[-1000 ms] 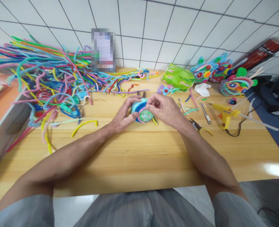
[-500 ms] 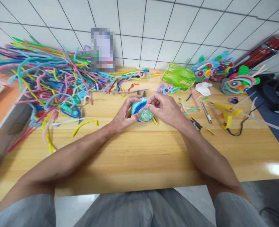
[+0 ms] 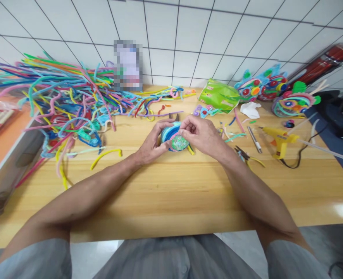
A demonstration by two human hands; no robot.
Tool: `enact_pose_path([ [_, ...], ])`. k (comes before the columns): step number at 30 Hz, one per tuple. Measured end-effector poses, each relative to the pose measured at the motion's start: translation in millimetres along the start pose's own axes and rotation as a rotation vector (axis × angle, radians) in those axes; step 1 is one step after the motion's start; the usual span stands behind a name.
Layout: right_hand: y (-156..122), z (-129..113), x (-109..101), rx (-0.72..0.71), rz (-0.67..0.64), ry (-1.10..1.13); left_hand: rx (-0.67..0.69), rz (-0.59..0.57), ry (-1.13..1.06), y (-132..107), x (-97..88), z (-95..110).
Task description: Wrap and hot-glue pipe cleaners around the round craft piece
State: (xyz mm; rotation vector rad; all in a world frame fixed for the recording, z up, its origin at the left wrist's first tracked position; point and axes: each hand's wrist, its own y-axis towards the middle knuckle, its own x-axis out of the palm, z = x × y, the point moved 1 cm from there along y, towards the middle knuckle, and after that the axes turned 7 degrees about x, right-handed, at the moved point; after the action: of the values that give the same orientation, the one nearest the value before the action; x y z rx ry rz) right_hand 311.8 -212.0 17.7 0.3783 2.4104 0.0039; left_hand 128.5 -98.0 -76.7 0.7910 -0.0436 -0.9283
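A round coil [image 3: 174,140] of blue, pink and green pipe cleaners rests on the wooden table [image 3: 171,193] between my hands. My left hand [image 3: 152,143] curls round its left side, thumb and fingers closed on the rim. My right hand [image 3: 202,133] covers its right and top edge, fingertips pinched on the coil. A yellow pipe cleaner end [image 3: 191,149] sticks out below my right hand.
A big heap of coloured pipe cleaners [image 3: 61,100] fills the left back. A loose yellow one [image 3: 106,155] lies left of my hands. Pliers [image 3: 245,155], a yellow glue gun [image 3: 278,139], a green packet [image 3: 222,95] and finished coil figures [image 3: 276,93] lie right.
My hands stay on the coil, with only slight finger shifts. The view has tipped down a little.
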Motion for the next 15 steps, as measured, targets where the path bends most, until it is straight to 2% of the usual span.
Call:
enact_pose_path([
  [8,3,-2,0,-0.008,-0.011,-0.003,0.068,-0.027,0.074,-3,-1.7,-4],
  [15,11,2,4,-0.001,-0.013,-0.009,0.033,-0.1,0.226,-5,-9.6,3],
])
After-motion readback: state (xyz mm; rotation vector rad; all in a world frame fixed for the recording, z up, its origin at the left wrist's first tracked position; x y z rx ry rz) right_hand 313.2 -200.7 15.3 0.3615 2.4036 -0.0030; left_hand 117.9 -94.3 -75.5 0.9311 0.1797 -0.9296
